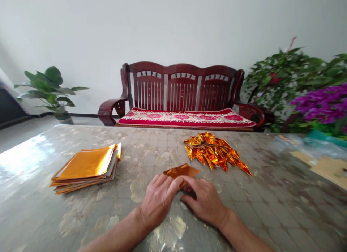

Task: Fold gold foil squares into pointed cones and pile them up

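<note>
Close in front of me on the table, a partly folded sheet of shiny gold foil paper (pixel 180 170) lies under both hands. My left hand (pixel 159 194) is closed on its near left side, the thumb reaching across toward the right. From the other side my right hand (pixel 203 199) grips the near right edge with bent fingers. Part of the sheet is hidden behind the fingers. Beyond it, to the right, lies a cluster of folded gold foil pieces (pixel 217 152) with pointed ends. On the left sits a stack of flat gold foil paper (pixel 84 165), its edges uneven.
The table (pixel 108 216) has a glossy, flower-patterned cover. At its right edge lie clear plastic wrapping (pixel 287 143) and tan cardboard (pixel 330 170). Behind stands a dark red wooden bench (pixel 181 87) with a red cushion. Potted plants (pixel 51 89) and purple flowers (pixel 322 103) flank it.
</note>
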A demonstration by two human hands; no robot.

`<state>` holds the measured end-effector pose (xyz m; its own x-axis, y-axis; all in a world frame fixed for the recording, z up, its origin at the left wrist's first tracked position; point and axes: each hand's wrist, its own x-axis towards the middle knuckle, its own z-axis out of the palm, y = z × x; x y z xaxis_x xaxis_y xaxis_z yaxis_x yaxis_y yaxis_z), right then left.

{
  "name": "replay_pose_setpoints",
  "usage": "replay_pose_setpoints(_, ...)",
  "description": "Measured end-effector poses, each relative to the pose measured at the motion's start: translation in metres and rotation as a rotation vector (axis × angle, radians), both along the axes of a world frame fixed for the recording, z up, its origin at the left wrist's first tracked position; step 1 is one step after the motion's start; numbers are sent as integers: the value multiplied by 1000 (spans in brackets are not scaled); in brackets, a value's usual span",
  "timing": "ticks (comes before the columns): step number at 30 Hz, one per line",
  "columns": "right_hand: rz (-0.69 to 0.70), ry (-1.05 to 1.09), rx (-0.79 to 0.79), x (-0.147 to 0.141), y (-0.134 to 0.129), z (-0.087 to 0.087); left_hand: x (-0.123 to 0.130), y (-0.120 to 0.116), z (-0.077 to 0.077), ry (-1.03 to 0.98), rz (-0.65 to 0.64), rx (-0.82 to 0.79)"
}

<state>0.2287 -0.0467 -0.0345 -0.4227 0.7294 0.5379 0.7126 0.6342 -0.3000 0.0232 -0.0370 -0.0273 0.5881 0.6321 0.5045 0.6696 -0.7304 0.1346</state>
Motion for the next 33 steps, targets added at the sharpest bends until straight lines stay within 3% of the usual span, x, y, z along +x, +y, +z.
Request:
replay_pose_setpoints(4,1,-36,-28,2,4,-4,3,3,-3,-44,-61,-32)
replay_pose_setpoints(12,-39,160,-208,9,14,-9,-14,24,-7,48,60,-109)
replay_pose_setpoints(18,-160,-27,-98,10,10,-4,-15,23,-6,168,72,4)
replay_pose_setpoints(25,-96,-161,-5,5,5,1,-5,19,-7,142,32,68)
replay_pose_setpoints(29,-115,-141,-37,8,11,-2,-8,21,-10,100,25,-8)
replay_pose_setpoints(33,-167,-82,-129,13,17,-5,-15,28,-13,33,82,-198)
